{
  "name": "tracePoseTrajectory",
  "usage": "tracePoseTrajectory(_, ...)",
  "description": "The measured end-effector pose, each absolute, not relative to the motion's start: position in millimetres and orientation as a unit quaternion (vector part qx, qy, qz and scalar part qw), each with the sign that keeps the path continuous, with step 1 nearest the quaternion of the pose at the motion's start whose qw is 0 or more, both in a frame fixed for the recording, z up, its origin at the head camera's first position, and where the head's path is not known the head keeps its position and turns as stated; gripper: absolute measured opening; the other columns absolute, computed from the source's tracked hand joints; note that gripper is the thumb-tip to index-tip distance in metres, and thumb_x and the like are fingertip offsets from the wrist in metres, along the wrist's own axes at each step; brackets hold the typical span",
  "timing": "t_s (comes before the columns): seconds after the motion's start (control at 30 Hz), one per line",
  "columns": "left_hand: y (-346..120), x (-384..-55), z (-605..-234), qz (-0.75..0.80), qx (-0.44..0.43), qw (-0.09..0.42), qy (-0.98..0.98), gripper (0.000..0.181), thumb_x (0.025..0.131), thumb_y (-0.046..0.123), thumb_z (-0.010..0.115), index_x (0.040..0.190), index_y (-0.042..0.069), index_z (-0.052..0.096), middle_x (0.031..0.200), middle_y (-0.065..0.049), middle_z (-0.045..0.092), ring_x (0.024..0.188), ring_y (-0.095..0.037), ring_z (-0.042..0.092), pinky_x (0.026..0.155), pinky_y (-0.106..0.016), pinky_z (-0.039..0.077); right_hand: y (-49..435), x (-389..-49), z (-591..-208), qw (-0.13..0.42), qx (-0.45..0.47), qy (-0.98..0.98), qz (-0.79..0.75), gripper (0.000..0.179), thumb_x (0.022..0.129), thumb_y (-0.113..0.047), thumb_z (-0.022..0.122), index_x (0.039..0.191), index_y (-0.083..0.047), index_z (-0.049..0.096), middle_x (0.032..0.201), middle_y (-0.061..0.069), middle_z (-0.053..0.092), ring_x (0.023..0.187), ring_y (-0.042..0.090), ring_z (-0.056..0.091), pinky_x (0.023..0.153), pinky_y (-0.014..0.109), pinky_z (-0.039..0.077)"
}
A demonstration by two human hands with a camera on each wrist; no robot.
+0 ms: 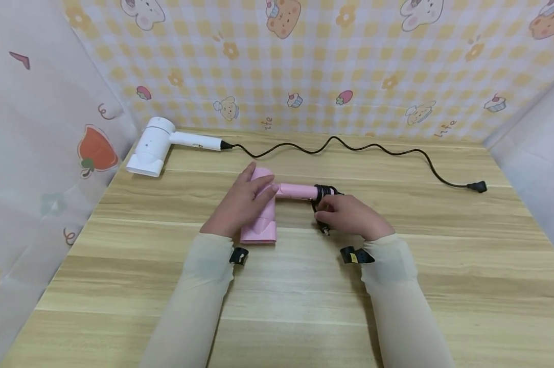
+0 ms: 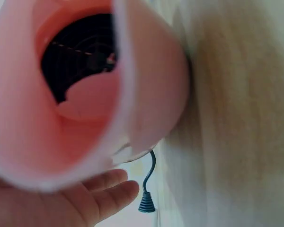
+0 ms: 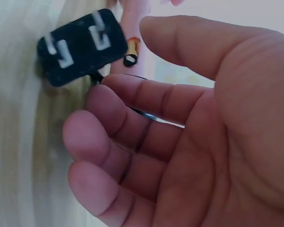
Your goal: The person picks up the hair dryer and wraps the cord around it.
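Note:
A pink hair dryer (image 1: 268, 225) lies on its side across the middle of the table. My left hand (image 1: 242, 204) holds its barrel, thumb and index finger over the top by the handle; in the left wrist view the wide nozzle (image 2: 151, 90) hides the thumb. Its black cord (image 1: 323, 192) is wound in several turns round the handle's end. Close to these turns is my right hand (image 1: 350, 217), with loosely curled fingers and the thumb apart from them. The black two-prong plug (image 3: 83, 47) shows just beyond those fingertips, its short length of cord running behind the index finger.
At the back left, near the wall, rests a white hair dryer (image 1: 152, 148). Its black cord (image 1: 300, 149) runs in waves along the back of the wooden table (image 1: 295, 306) to a plug (image 1: 477, 186) at the right. A patterned cloth (image 1: 268, 71) hangs behind.

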State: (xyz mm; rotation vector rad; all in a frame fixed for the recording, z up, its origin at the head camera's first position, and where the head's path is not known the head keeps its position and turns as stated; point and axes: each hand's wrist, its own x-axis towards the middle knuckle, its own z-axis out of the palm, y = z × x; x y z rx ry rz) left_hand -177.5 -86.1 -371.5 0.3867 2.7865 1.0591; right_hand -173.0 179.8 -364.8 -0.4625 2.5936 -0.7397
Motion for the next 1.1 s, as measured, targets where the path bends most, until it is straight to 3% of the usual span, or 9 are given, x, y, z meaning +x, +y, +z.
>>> tracePoseTrajectory(0.1,-88.2,-175.9,-366.5,0.361,0.126,0.067,0.922,0.060,0.101,0.057,0.041,0.150,0.022,0.045,0.165,-0.011,0.006,0.150,-0.033,0.012,0.116,-0.053,0.018,182.3,-172.6,-361.5,0.190,-0.164,0.928,-0.274,0.022,0.099,-0.028,0.058,0.106,-0.010,0.067,0.091,0.003,0.066,0.078,0.020,0.058,0.072,0.038,0.047)
tracePoseTrajectory(0.37,-93.7,-175.5,-354.3,0.337,0.130,0.050,0.931,0.058,0.101,0.050,0.045,0.147,0.015,0.049,0.162,-0.015,0.019,0.147,-0.036,0.019,0.113,-0.055,0.026,186.9,-170.3,-352.6,0.169,-0.156,0.928,-0.294,0.023,0.100,-0.029,0.058,0.110,-0.010,0.065,0.094,0.005,0.066,0.081,0.021,0.058,0.072,0.039,0.047)
tracePoseTrajectory(0.63,-113.1,-177.4,-350.2,0.332,0.112,0.008,0.937,0.058,0.100,0.049,0.050,0.145,0.013,0.051,0.160,-0.014,0.025,0.145,-0.038,0.023,0.112,-0.057,0.027,174.5,-175.5,-349.8,0.094,-0.193,0.918,-0.333,0.016,0.098,-0.023,0.062,0.107,-0.010,0.066,0.083,0.003,0.060,0.072,0.020,0.051,0.066,0.036,0.044)
tracePoseTrajectory(0.73,-131.3,-183.9,-348.8,0.303,0.121,-0.022,0.945,0.059,0.099,0.049,0.053,0.143,0.010,0.052,0.158,-0.017,0.026,0.144,-0.040,0.024,0.112,-0.059,0.025,165.0,-180.3,-347.8,0.057,-0.221,0.924,-0.307,0.017,0.098,-0.021,0.062,0.108,-0.008,0.067,0.092,0.004,0.061,0.079,0.022,0.054,0.071,0.037,0.045)
tracePoseTrajectory(0.93,-184.0,-214.4,-336.7,0.232,0.114,-0.064,0.964,0.052,0.097,0.037,0.059,0.136,0.003,0.056,0.152,-0.026,0.032,0.137,-0.048,0.031,0.110,-0.060,0.025,136.9,-197.8,-333.3,-0.033,-0.299,0.923,-0.239,0.026,0.098,-0.019,0.059,0.118,-0.004,0.065,0.118,0.009,0.063,0.108,0.026,0.060,0.095,0.042,0.046)
tracePoseTrajectory(1.1,-229.8,-252.5,-342.3,0.165,0.086,-0.049,0.981,0.051,0.096,0.031,0.056,0.137,0.001,0.053,0.146,-0.033,0.031,0.131,-0.057,0.030,0.106,-0.064,0.024,112.2,-225.6,-322.4,-0.015,-0.328,0.925,-0.193,0.029,0.099,-0.017,0.057,0.125,-0.005,0.062,0.126,0.008,0.060,0.115,0.025,0.057,0.100,0.039,0.044)
